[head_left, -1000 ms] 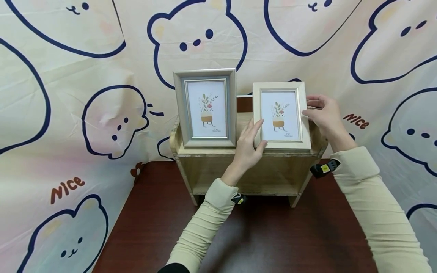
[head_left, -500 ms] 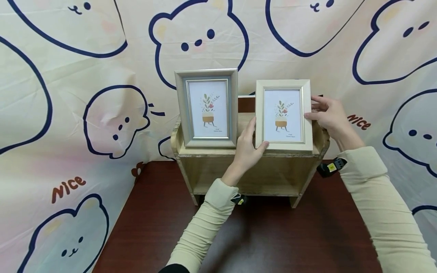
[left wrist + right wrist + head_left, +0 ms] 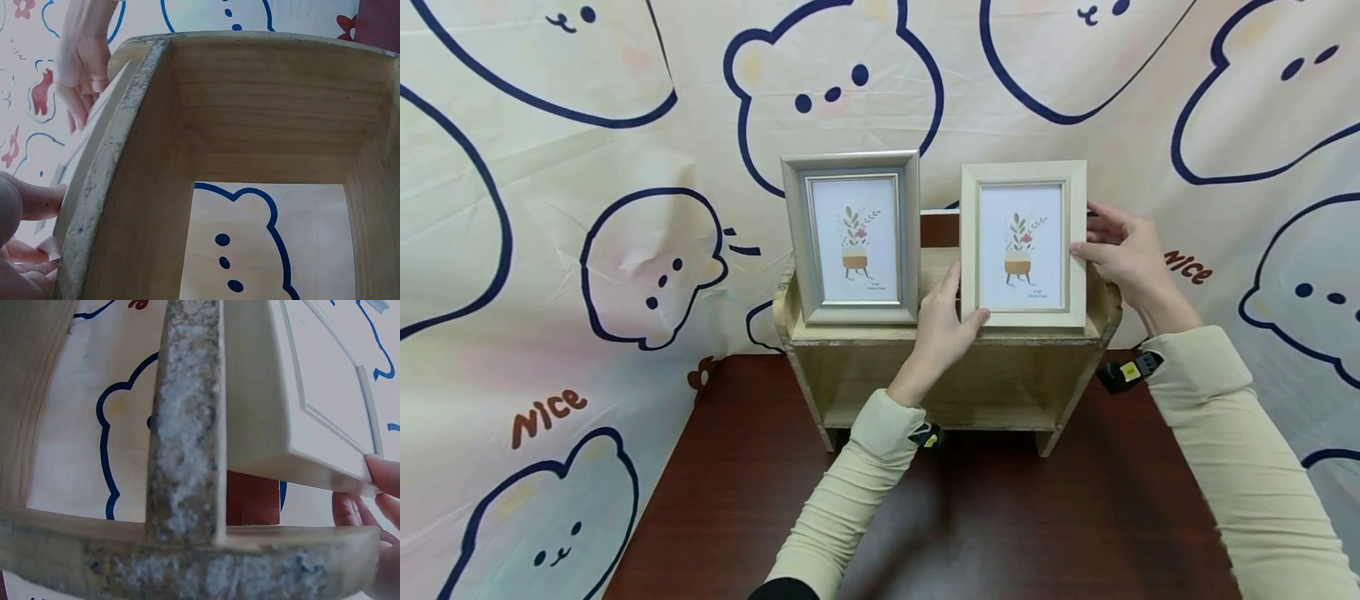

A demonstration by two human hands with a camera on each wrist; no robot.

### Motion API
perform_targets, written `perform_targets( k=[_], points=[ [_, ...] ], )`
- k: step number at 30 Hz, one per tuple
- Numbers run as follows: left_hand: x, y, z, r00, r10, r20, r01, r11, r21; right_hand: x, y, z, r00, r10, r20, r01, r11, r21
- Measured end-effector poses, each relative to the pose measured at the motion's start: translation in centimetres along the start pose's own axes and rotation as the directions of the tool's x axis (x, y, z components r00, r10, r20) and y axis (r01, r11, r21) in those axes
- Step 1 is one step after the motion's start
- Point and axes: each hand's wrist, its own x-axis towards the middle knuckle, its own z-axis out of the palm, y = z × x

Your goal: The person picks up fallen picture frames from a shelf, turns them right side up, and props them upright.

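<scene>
near the wooden shelf's (image 3: 1022, 383) right end, the cream frame (image 3: 1023, 244) stands long axis upright between left hand (image 3: 946, 332) and right hand (image 3: 1126, 252), both sets of fingers grasping its edges.

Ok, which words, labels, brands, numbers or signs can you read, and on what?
"Nice": backdrop, lower left.
"Nice": backdrop, right side.
Caption in grey frame: too small.
Caption in cream frame: too small.
Yellow wrist tags: too small.
Brown marks, left wrist view: too blurred.

even light, soft shadows, sheen on tabletop (image 3: 1037, 525)
</scene>
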Motion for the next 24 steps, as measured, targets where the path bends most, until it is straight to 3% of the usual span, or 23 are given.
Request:
perform_targets(
  k=[9,24],
  points=[
    [0.3,0.0,0.4,0.998,0.038,-0.054,-0.035,0.997,0.062,-0.5,-0.2,-0.2,0.995,-0.086,-0.041,0.089,0.993,0.081],
    [-0.2,0.0,1.1,0.991,0.066,-0.116,-0.054,0.993,0.108,-0.5,-0.4,0.0,0.986,-0.157,-0.053,0.158,0.987,0.014]
  ],
)
